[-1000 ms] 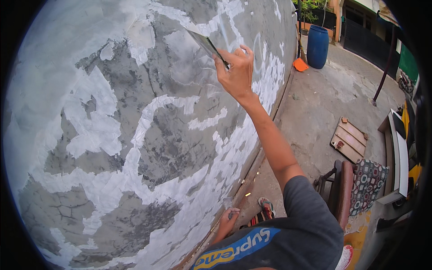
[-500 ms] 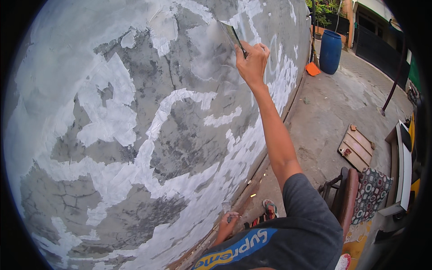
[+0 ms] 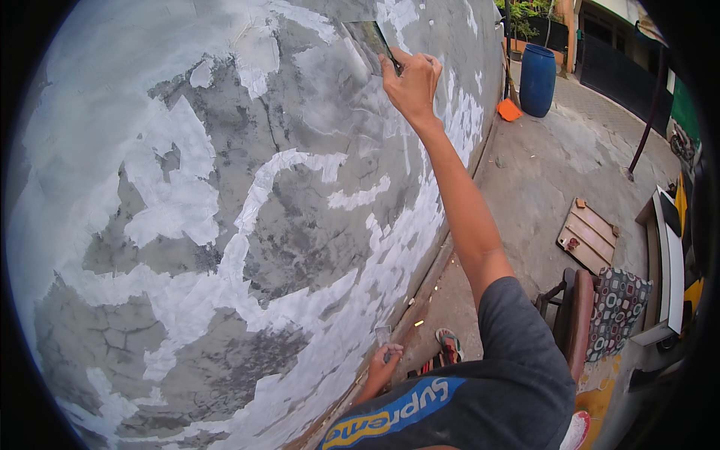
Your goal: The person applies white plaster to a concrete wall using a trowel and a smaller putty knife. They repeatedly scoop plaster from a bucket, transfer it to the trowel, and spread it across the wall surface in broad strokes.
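My right hand (image 3: 412,82) is raised high against the grey wall (image 3: 300,232), fingers closed round a putty knife (image 3: 366,34). Its broad, thin blade lies tilted against the wall, with a pale smear of filler around it. Low down near the wall's foot, my left hand (image 3: 384,361) is closed on a small flat scraper (image 3: 383,334), whose squarish pale blade points up. White filler (image 3: 172,202) covers the wall in uneven patches and strips. Between them, bare grey plaster shows dark stains and cracks.
A blue barrel (image 3: 538,81) stands beyond the wall, with an orange dustpan (image 3: 509,110) nearby. On the concrete at right lie a wooden panel (image 3: 589,235), a brown chair (image 3: 576,322) with patterned cloth (image 3: 618,313), and a white-edged cabinet (image 3: 664,262). A dark pole (image 3: 649,120) rises behind.
My right hand and the putty knife have shifted slightly left across the wall, and the blade has turned to show more of its face. My left hand has moved slightly up and right.
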Demonstrator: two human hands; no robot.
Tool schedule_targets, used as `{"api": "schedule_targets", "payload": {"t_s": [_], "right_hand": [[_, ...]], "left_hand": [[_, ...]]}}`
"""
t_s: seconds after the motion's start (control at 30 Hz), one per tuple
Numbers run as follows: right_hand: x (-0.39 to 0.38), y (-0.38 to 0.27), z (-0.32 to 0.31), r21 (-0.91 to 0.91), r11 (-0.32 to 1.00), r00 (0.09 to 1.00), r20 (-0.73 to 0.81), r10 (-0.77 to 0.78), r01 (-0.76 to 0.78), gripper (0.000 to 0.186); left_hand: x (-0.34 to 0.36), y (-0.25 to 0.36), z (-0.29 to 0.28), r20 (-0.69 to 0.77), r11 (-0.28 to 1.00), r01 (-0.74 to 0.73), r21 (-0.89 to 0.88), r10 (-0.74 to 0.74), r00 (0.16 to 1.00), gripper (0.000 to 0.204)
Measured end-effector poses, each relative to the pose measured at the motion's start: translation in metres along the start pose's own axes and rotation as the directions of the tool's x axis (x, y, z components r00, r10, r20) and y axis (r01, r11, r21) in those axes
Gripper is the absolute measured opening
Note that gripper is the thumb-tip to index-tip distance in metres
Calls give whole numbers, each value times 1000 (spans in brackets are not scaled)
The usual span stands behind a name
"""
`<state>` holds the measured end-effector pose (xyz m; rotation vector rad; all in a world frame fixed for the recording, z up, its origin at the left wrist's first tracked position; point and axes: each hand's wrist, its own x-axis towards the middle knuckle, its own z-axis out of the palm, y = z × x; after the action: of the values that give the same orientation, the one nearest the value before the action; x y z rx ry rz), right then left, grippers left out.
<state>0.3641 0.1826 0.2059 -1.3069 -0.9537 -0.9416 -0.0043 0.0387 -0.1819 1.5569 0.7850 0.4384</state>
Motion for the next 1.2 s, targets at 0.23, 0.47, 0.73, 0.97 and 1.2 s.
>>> {"api": "schedule_targets", "payload": {"t_s": [0.23, 0.47, 0.73, 0.97, 1.2], "right_hand": [[-25, -29, 18, 33, 986, 983, -86, -161, 165, 16], [-25, -61, 14, 65, 983, 973, -169, -158, 171, 19], [-65, -116, 16, 141, 933, 943, -15, -332, 331, 29], [-30, -67, -27, 235, 969, 994, 54, -93, 77, 17], [-12, -53, 10, 79, 992, 992, -89, -87, 94, 18]], "left_hand": [[-10, -3, -4, -53, 999, 5, -32, -6, 999, 16], [-11, 2, -7, -40, 999, -21, -42, 19, 999, 18], [-12, -15, -7, -48, 999, 41, 10, -40, 998, 16], [-10, -1, 2, 41, 1000, 5, -22, -4, 999, 17], [-11, -14, 1, 0, 1000, -17, -26, 17, 1000, 18]]}}
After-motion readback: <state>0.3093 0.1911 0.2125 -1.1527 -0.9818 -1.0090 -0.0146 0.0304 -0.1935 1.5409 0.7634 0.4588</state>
